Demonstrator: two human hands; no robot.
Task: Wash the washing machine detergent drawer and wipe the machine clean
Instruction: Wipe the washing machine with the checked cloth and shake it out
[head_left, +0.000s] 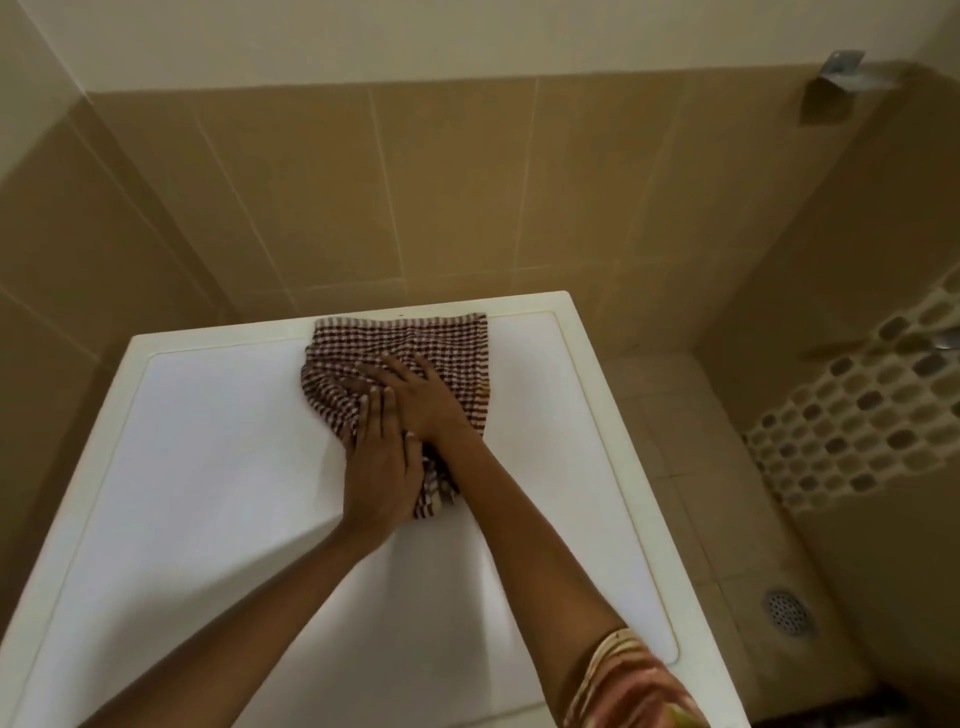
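The room is a small bathroom with tan wall tiles (467, 182) and a round metal floor drain (787, 612) off to the right. In the middle stands the white box-shaped washing machine (208, 467). Its flat, smooth top fills most of the head view. The detergent drawer is not in sight here.

A brown and white checked cloth (415, 338) lies on the top, close to the back edge. Its far part is spread flat and its near part is scrunched up. The right hand (415, 395) lies flat on the cloth with its fingers spread, pressing down. The left hand (382, 462) is just beside it, touching it, with its fingers straight on the scrunched part. Neither hand seems to curl round the cloth.

Some things could go wrong. The cloth is already at the back edge, so one more push that way could drop it behind the machine. The scrunched part rubs only a thin strip, so the sides and corners could stay dirty. The top looks slippery, so hard-pressing hands could slide.
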